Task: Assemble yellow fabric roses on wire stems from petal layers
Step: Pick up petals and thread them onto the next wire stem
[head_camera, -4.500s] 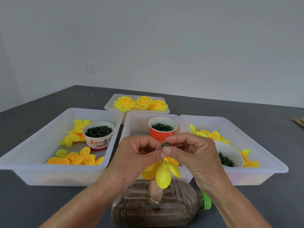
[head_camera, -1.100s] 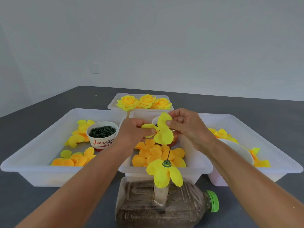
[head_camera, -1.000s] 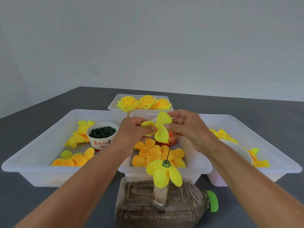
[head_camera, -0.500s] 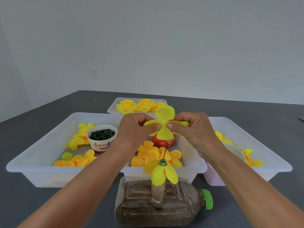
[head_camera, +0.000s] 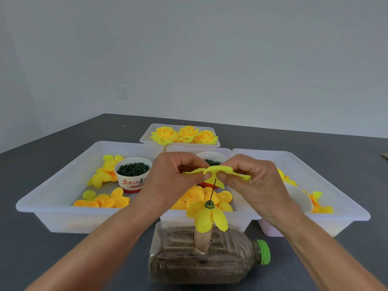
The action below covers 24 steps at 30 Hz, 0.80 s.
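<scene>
A thin wire stem (head_camera: 212,191) stands upright from a sand-filled plastic bottle (head_camera: 201,261) lying on its side. On the stem sit a yellow petal layer (head_camera: 206,217) and a small green disc (head_camera: 209,204). My left hand (head_camera: 170,181) and my right hand (head_camera: 255,185) both pinch a second yellow petal layer (head_camera: 218,171), held flat over the wire's tip. The wire's top end meets the layer's underside between my fingertips.
Three white trays stand behind the bottle: left tray (head_camera: 52,198) with loose petals and a cup of green parts (head_camera: 133,175), middle tray (head_camera: 239,219) with orange petals (head_camera: 222,198), right tray (head_camera: 344,206). Three finished roses (head_camera: 184,134) lie in a far tray.
Both hands lifted a petal layer out of the middle tray, turned it from upright to flat, and brought it down over the wire's tip.
</scene>
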Motion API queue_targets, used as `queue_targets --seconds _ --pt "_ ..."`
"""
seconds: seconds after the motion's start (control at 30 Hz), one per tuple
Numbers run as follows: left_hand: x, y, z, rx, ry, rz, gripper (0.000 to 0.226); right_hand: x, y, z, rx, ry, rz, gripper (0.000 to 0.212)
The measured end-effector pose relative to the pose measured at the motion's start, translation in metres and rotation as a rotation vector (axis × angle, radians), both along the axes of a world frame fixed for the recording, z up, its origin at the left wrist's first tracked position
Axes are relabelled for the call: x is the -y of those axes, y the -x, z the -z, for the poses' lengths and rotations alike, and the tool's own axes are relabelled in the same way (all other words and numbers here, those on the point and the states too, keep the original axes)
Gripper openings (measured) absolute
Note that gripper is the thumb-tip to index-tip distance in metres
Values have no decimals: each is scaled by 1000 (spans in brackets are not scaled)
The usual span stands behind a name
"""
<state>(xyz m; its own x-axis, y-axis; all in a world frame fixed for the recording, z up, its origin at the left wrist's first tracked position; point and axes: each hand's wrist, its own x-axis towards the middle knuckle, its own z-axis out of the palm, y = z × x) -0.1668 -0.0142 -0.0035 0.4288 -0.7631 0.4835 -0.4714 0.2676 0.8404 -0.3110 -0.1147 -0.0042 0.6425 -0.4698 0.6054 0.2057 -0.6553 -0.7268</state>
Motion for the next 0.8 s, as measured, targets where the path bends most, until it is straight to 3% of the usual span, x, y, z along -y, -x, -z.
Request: queue_targets --seconds 0.1,0.23,0.43,0.63,0.7,0.8 --pt "-2 3 0 21 2 5 29 0 3 1 -13 37 22 5" --pt "-4 7 0 47 9 5 29 0 5 3 -23 93 46 19" --pt "-4 7 4 79 32 -17 22 -2 6 7 34 170 40 13" --pt "-6 4 12 258 116 -77 22 0 3 9 66 657 219 13" --pt "-6 3 15 361 164 -86 17 2 3 11 83 843 314 4" --pt "-7 3 18 521 214 -119 13 4 3 17 90 974 377 8"
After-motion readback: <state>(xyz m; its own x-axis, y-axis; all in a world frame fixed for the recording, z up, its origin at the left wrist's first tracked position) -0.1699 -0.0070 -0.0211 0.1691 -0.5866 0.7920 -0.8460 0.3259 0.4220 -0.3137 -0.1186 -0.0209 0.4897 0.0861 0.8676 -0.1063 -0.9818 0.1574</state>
